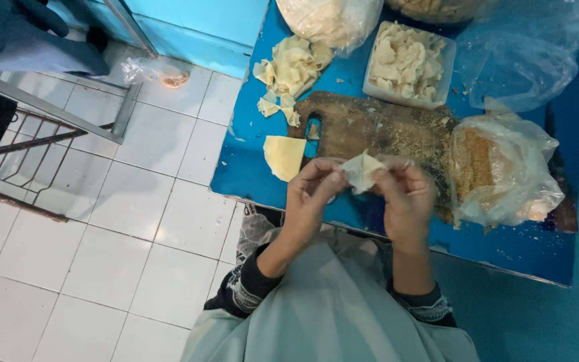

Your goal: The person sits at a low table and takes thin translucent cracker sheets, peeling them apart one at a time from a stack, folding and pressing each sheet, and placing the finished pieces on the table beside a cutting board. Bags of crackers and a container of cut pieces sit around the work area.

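Wrapper (pixel 362 171), pale and half folded, sits pinched between my left hand (pixel 313 194) and right hand (pixel 407 196) above the board (pixel 376 127) on the blue desk (pixel 249 167). Folding appears under way; sealing the edges calls for firm, even fingertip pressure.

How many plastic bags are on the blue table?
3: one bag of wrappers at the top, one clear bag at top right, one bag of crumbs right of the hands. Others may be hidden.
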